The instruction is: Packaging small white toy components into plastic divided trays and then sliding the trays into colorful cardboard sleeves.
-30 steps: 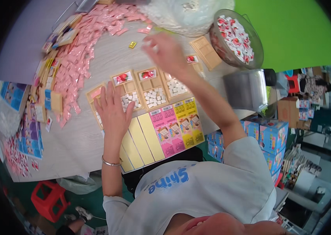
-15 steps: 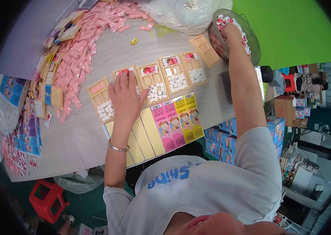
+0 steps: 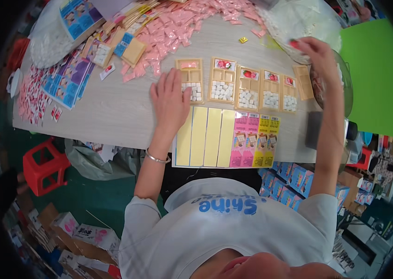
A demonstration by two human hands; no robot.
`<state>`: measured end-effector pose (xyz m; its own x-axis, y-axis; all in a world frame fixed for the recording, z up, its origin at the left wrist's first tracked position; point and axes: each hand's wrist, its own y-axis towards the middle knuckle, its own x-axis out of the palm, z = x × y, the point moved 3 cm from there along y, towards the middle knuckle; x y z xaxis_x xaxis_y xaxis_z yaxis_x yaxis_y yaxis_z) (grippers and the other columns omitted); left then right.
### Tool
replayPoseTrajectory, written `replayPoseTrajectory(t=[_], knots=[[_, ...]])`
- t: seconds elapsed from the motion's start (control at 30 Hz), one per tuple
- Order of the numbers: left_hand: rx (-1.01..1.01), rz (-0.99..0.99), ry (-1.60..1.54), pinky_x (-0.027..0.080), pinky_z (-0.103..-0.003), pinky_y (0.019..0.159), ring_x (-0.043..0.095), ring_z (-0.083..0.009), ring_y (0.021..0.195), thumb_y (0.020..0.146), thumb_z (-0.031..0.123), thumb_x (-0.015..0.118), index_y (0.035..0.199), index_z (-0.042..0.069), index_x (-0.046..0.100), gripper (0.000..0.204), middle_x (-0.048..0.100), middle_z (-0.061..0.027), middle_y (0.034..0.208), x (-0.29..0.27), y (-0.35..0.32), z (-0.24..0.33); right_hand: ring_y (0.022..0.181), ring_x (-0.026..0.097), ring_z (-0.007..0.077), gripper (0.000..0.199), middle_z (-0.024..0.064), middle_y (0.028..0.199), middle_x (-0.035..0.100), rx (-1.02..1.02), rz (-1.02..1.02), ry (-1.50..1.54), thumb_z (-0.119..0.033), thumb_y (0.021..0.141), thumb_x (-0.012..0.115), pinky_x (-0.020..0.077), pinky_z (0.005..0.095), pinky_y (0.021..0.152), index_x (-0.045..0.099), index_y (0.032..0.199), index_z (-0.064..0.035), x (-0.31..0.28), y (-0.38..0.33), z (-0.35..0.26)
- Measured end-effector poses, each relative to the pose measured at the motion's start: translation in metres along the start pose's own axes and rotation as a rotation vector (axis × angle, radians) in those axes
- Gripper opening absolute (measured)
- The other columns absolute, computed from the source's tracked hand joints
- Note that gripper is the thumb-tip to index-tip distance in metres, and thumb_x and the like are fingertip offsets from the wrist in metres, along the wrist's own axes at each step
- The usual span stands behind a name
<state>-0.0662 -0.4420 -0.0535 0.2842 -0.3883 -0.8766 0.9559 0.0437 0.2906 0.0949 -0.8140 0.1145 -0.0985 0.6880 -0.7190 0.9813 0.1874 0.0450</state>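
My left hand [image 3: 171,100] lies with fingers stretched against the left side of the leftmost tan compartment tray [image 3: 197,73]. That tray has a pink sachet [image 3: 188,64] in its top compartment and white cubes [image 3: 196,94] at the bottom. To its right stand several similar trays in a row, each with a strawberry-printed sachet [image 3: 249,74] on top and white cubes below. My right hand [image 3: 319,58] is raised beside a clear bowl [image 3: 349,95], pinching a small red sachet [image 3: 294,44]; it is slightly blurred.
Printed label sheets [image 3: 206,139] lie in front of the trays. A tan tray without cubes [image 3: 304,83] leans by the bowl. Pink sachets [image 3: 168,28] are heaped at the back, near a bag of white pieces [image 3: 298,23]. A red stool [image 3: 45,167] stands on the floor at left.
My right hand has come out of the bowl with a red sachet. My left hand has shifted from the second tray to the leftmost one. The whole view has turned.
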Motion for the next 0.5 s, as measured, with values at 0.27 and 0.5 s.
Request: replayPoseTrajectory(t=[0.27, 0.5], knots=[[0.089, -0.009, 0.047, 0.024, -0.061, 0.117, 0.040, -0.0334, 0.143, 0.098, 0.033, 0.059, 0.149, 0.002, 0.045, 0.061, 0.047, -0.0133, 0.154, 0.009, 0.004, 0.009, 0.083, 0.067, 0.0160, 0.022, 0.0059, 0.093, 0.073, -0.033, -0.352, 0.022, -0.024, 0.090, 0.074, 0.0516, 0.0317, 0.075, 0.076, 0.102, -0.0046, 0.239, 0.017, -0.067], [0.055, 0.030, -0.082, 0.024, -0.062, 0.116, 0.039, -0.0348, 0.142, 0.096, 0.036, 0.061, 0.149, 0.002, 0.045, 0.064, 0.047, -0.0135, 0.153, 0.002, 0.008, 0.016, 0.089, 0.069, 0.0264, 0.016, 0.0077, 0.092, 0.070, -0.218, -0.200, -0.183, -0.022, 0.084, 0.074, 0.0547, 0.0406, 0.077, 0.078, 0.096, -0.0111, 0.242, 0.004, -0.058]])
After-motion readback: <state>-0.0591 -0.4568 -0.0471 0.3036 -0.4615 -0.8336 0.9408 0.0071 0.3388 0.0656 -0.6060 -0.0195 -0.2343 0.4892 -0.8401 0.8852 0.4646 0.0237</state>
